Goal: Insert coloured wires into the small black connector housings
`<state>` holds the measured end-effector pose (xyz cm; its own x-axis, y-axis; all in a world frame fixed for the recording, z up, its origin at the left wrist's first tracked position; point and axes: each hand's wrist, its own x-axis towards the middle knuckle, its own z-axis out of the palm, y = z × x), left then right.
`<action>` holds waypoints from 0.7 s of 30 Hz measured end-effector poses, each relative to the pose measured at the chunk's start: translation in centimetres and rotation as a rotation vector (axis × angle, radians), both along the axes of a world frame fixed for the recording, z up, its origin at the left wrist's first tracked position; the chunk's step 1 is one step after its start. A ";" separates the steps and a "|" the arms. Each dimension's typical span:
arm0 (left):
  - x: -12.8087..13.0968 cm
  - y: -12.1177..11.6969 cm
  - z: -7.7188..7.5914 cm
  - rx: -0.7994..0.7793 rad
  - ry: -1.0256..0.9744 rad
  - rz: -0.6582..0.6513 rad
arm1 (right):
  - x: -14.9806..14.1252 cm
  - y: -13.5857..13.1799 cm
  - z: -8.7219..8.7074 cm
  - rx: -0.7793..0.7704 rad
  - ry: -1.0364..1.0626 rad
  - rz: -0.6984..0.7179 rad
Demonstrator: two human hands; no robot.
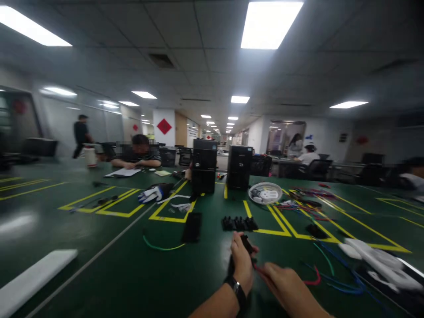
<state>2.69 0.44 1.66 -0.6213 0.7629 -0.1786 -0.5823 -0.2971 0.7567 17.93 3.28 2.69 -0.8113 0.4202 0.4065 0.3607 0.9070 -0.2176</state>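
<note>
My left hand (pixel 241 260), with a dark band (pixel 237 288) at the wrist, is closed around a small black block-shaped part (pixel 247 243). Just to its right, my right hand (pixel 281 279) pinches a red wire (pixel 259 268), whose end meets the lower side of that part; whether it is inserted is too blurred to tell. Beyond my fingers lies a row of black block-like pieces (pixel 239 224). A flat black plate (pixel 191 227) rests left of it, close to a green-yellow wire (pixel 162 248).
Two black computer towers (pixel 204 166) stand mid-table near a round white tray (pixel 251 194). Loose blue wires (pixel 347 289) and white devices (pixel 380 263) lie at right, a long white bar (pixel 39 278) at left. A person (pixel 139 152) sits across, beyond gloves (pixel 155 193).
</note>
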 end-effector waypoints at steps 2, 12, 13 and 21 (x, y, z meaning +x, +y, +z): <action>-1.5 0.4 -0.1 -0.011 -0.013 0.105 | 2.4 2.4 -1.5 -0.001 -0.016 0.031; 4.0 -2.0 -0.9 0.165 0.017 -0.572 | -13.2 -2.8 12.4 0.434 0.023 -0.008; 4.0 -2.2 -0.7 0.156 0.012 -0.623 | -16.5 -4.6 12.2 0.429 -0.008 0.056; 0.8 -1.5 -0.5 0.060 -0.039 -0.482 | -16.5 -7.6 7.6 0.193 0.145 0.206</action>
